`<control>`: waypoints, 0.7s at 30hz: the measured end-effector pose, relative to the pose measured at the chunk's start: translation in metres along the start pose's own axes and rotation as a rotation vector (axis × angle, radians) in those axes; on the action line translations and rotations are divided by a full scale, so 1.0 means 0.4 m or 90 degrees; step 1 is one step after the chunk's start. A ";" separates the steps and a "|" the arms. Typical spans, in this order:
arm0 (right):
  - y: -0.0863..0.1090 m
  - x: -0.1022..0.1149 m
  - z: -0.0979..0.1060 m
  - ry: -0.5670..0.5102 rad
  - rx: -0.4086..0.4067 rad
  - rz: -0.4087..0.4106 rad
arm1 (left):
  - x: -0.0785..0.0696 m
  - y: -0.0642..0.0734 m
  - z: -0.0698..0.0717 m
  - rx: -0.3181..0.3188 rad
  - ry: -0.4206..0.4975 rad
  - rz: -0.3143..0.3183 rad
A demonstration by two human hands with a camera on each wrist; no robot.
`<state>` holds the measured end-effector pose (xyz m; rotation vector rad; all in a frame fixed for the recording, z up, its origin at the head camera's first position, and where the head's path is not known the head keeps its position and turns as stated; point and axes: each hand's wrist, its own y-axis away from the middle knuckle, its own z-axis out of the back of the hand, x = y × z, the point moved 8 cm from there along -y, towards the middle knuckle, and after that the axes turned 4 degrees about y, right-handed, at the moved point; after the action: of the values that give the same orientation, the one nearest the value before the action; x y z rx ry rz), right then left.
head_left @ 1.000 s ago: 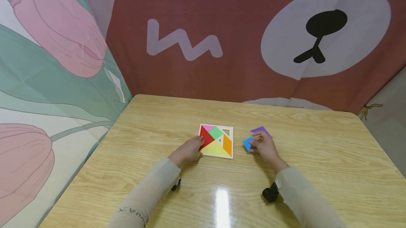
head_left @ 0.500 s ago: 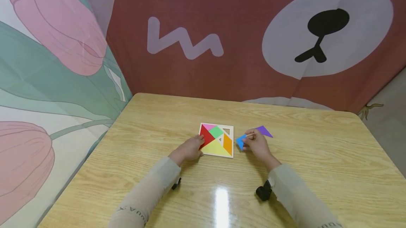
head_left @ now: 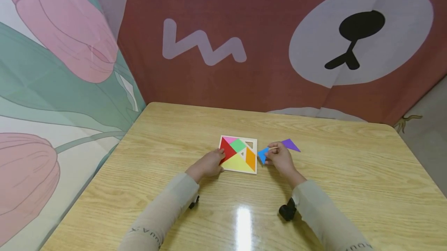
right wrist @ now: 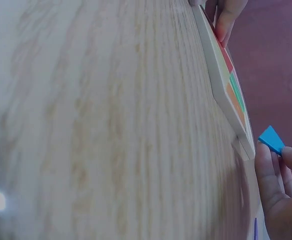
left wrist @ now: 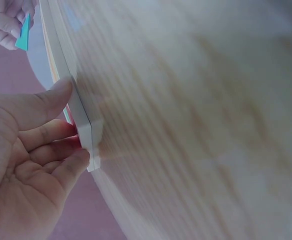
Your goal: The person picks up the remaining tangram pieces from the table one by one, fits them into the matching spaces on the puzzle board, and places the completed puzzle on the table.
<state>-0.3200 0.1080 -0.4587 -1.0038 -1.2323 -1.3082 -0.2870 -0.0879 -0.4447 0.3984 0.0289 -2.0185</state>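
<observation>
A square tangram tray (head_left: 255, 142) with a pale frame lies on the table. Red, yellow, pink, green and orange pieces fill much of it; two triangular spaces show bare at its right side. My left hand (head_left: 208, 163) grips the tray's near left corner, thumb on the near edge and fingertips over the red piece (head_left: 227, 151). My right hand (head_left: 282, 160) pinches a blue triangle (head_left: 262, 155) close beside the tray's right edge. In the right wrist view the blue triangle (right wrist: 271, 139) is raised off the table and tilted, between thumb and fingers.
Behind the right hand a purple triangle (head_left: 290, 145) lies flat on the wooden table (head_left: 195, 123), partly covered by the fingers. A printed curtain (head_left: 209, 88) hangs behind the table's far edge. Black wrist cameras are worn under both sleeves.
My right hand has carried the blue triangle left, from near the purple triangle to the tray's right edge, uncovering more purple. My left hand has stayed on the tray.
</observation>
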 end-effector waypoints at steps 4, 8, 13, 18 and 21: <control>-0.001 -0.001 -0.004 0.003 0.002 -0.004 | 0.001 0.000 -0.001 0.001 0.004 0.002; -0.003 0.002 -0.011 0.006 0.008 -0.001 | 0.002 0.000 -0.002 0.003 0.010 0.008; -0.006 0.009 -0.022 0.000 0.010 0.005 | 0.003 0.000 -0.001 0.008 0.011 0.013; -0.007 0.013 -0.032 0.004 0.008 0.008 | 0.003 0.002 -0.001 0.014 0.013 0.018; -0.009 0.014 -0.038 0.004 0.005 0.006 | 0.002 0.001 -0.002 0.013 0.011 0.016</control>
<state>-0.3230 0.0921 -0.4555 -0.9979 -1.2257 -1.2983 -0.2869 -0.0889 -0.4455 0.4277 0.0149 -1.9918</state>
